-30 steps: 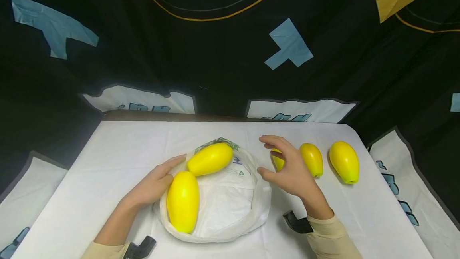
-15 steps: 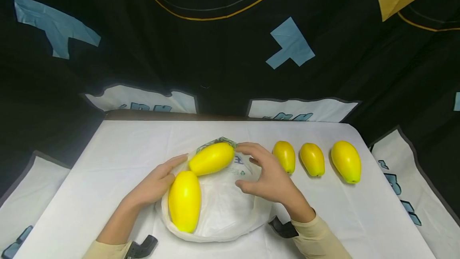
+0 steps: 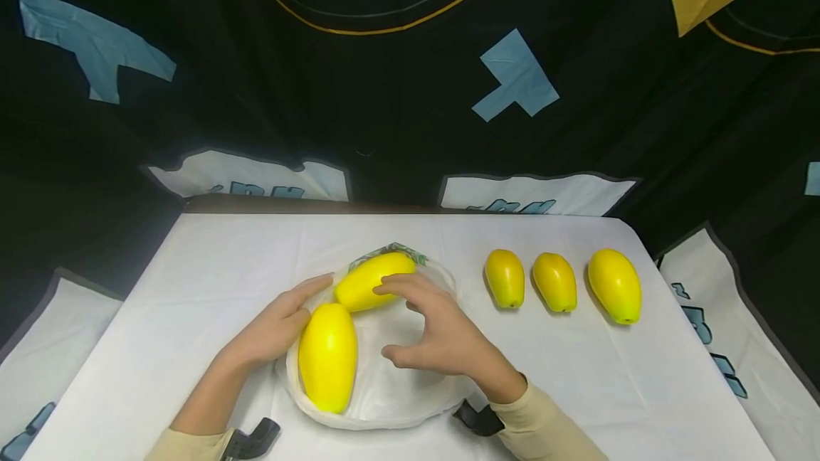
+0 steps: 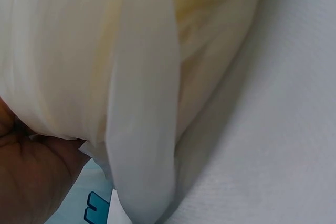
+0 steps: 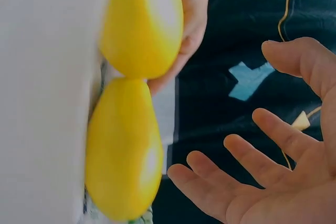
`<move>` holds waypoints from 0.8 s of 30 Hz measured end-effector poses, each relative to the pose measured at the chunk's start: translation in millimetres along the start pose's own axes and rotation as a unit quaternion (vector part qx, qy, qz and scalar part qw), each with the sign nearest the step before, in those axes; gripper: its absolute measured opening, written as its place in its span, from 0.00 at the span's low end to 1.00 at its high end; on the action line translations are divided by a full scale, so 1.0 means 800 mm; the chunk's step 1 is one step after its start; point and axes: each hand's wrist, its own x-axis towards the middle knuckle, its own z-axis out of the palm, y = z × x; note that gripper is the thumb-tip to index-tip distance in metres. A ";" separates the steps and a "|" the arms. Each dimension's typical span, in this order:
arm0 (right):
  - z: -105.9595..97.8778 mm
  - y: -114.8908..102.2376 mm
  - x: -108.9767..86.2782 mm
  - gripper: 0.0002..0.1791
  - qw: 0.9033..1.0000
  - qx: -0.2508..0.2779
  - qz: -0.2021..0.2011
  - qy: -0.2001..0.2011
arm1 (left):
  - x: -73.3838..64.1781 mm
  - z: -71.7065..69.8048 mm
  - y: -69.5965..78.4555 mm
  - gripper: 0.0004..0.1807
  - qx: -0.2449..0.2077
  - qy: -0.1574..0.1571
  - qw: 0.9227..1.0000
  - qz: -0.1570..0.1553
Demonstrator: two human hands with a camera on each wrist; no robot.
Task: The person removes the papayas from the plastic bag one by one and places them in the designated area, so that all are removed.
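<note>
A white plastic bag (image 3: 397, 404) lies on the table with its mouth spread into a wide ring. Inside it are two yellow papayas: a larger papaya (image 3: 328, 358) at the left wall, and another papaya (image 3: 365, 283) at the back, end to end in the right wrist view. My left hand (image 3: 275, 326) grips the bag's left rim; part of that hand (image 4: 37, 171) shows against the plastic in the left wrist view. My right hand (image 3: 435, 329) hovers over the bag, fingers spread and nothing in them, its forefinger overlapping the back papaya in the head view.
Right of the bag, three more papayas stand in a row: one papaya (image 3: 505, 278), a middle papaya (image 3: 554, 282) and a bigger papaya (image 3: 614, 286). White cloth covers the table (image 3: 576, 390). A black patterned curtain (image 3: 397, 105) hangs behind.
My right hand has moved left from beside the row of papayas to over the bag, uncovering the nearest papaya of the row. The left hand and the bagged papayas have stayed put.
</note>
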 end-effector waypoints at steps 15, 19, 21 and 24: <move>0.039 0.000 0.022 0.37 0.997 -0.033 -0.051 -0.048 | 0.004 -0.004 0.003 0.30 -0.017 -0.002 1.000 0.023; 0.051 -0.002 0.025 0.36 0.995 -0.046 -0.047 -0.070 | 0.002 -0.003 0.001 0.29 -0.015 -0.004 1.000 0.024; 0.059 -0.003 0.025 0.36 0.994 -0.053 -0.041 -0.084 | 0.001 -0.002 0.000 0.29 -0.014 -0.005 1.000 0.019; 0.069 -0.005 0.025 0.35 0.992 -0.063 -0.023 -0.103 | -0.002 -0.003 -0.001 0.29 -0.012 -0.006 1.000 0.014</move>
